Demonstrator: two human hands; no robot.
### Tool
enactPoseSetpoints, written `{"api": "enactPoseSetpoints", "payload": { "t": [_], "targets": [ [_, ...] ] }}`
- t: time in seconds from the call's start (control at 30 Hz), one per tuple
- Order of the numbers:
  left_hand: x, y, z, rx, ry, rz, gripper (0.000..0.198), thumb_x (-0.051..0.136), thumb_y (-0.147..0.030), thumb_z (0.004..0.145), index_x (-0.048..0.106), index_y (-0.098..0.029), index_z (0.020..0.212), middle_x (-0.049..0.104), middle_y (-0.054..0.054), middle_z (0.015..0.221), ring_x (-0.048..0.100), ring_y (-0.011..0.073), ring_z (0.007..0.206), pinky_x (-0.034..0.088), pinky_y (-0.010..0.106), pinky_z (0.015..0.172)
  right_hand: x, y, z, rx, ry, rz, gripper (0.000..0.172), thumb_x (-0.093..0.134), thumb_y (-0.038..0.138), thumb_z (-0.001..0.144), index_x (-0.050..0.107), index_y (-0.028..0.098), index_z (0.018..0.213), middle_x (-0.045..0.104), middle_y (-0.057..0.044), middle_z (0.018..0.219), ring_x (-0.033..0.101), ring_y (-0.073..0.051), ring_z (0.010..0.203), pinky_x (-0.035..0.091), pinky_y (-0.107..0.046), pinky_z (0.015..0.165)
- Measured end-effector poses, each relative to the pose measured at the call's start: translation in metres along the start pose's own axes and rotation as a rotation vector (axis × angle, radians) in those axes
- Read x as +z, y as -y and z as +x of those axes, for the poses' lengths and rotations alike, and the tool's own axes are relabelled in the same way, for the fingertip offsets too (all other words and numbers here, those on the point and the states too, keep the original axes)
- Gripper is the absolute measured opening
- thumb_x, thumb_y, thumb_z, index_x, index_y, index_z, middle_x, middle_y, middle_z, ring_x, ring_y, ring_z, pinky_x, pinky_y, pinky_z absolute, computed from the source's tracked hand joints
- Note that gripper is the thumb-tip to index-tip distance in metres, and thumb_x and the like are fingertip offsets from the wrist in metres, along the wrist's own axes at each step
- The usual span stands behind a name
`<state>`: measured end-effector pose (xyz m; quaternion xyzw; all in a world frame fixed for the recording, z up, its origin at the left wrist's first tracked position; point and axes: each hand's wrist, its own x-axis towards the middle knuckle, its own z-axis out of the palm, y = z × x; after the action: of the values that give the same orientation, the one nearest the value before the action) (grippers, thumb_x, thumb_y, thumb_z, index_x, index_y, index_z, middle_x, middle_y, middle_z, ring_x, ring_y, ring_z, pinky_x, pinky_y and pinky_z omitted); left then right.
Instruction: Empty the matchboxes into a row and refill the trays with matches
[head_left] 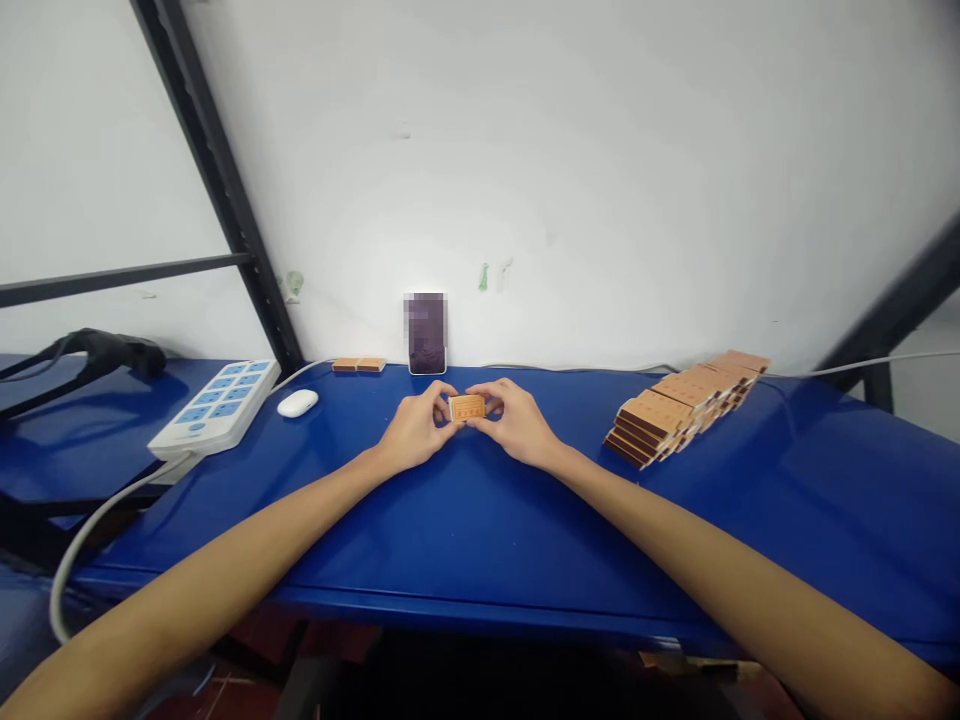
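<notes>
Head view: left hand [411,432] and right hand [517,425] meet at mid-desk. Each hand is closed on one end of a small tan box [467,407], gripping it with the fingertips. Whether the box touches the blue desk [480,520] cannot be told. At 3 o'clock from the box, well apart, lies a slanted row of boxes [682,405]. At 12 o'clock a phone [427,335] stands against the wall. At 11 o'clock lie two flat boxes [359,365]. At 9 o'clock lie a white oval object [298,403] and a power strip [214,405].
</notes>
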<state>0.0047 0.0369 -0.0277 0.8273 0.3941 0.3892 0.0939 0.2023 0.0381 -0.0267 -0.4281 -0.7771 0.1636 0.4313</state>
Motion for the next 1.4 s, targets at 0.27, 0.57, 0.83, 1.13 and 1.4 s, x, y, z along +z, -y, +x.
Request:
{"api": "enactPoseSetpoints", "payload": {
  "t": [0.27, 0.57, 0.83, 1.13, 1.4],
  "targets": [
    [0.003, -0.005, -0.001, 0.063, -0.037, 0.04, 0.029, 0.065, -0.025, 0.083, 0.057, -0.02, 0.111, 0.069, -0.001, 0.082, 0.066, 0.0156, 0.072, 0.051, 0.027, 0.07, -0.002, 0.003, -0.004, 0.097, -0.083, 0.194, 0.044, 0.075, 0.011, 0.069, 0.07, 0.022, 0.111, 0.071, -0.004, 0.103, 0.067, -0.017, 0.082, 0.054, -0.036, 0.083],
    [-0.001, 0.001, 0.005, 0.111, 0.031, 0.038, 0.033, 0.062, -0.03, 0.087, 0.06, -0.022, 0.119, 0.074, 0.003, 0.106, 0.07, 0.0188, 0.085, 0.053, 0.028, 0.075, 0.002, -0.005, -0.003, 0.172, -0.074, 0.295, 0.035, 0.068, 0.026, 0.08, 0.069, 0.017, 0.113, 0.074, -0.005, 0.096, 0.068, -0.019, 0.09, 0.052, -0.037, 0.09],
    [-0.006, 0.019, 0.011, 0.064, 0.049, 0.063, 0.052, 0.061, -0.032, 0.088, 0.052, -0.023, 0.138, 0.069, 0.006, 0.121, 0.065, 0.0235, 0.104, 0.051, 0.039, 0.096, 0.001, -0.011, 0.002, 0.16, -0.006, 0.392, 0.027, 0.065, 0.037, 0.085, 0.073, 0.018, 0.102, 0.077, -0.006, 0.099, 0.071, -0.021, 0.09, 0.054, -0.034, 0.085],
    [-0.005, 0.032, 0.023, 0.049, 0.39, 0.205, 0.06, 0.053, -0.038, 0.091, 0.042, -0.026, 0.149, 0.044, 0.009, 0.155, 0.038, 0.0342, 0.143, 0.033, 0.058, 0.113, -0.008, -0.025, 0.002, 0.359, -0.156, 0.511, 0.02, 0.066, 0.035, 0.083, 0.069, 0.017, 0.092, 0.076, -0.006, 0.092, 0.072, -0.019, 0.082, 0.061, -0.03, 0.07],
    [0.006, 0.033, 0.046, 0.195, 0.445, 0.043, 0.042, 0.057, -0.037, 0.091, 0.061, -0.026, 0.132, 0.069, 0.007, 0.128, 0.05, 0.0314, 0.135, 0.033, 0.054, 0.114, -0.012, -0.031, 0.002, 0.481, -0.245, 0.592, 0.01, 0.067, 0.024, 0.082, 0.059, 0.018, 0.084, 0.073, -0.003, 0.079, 0.074, -0.017, 0.074, 0.062, -0.026, 0.064]
  ]
}}
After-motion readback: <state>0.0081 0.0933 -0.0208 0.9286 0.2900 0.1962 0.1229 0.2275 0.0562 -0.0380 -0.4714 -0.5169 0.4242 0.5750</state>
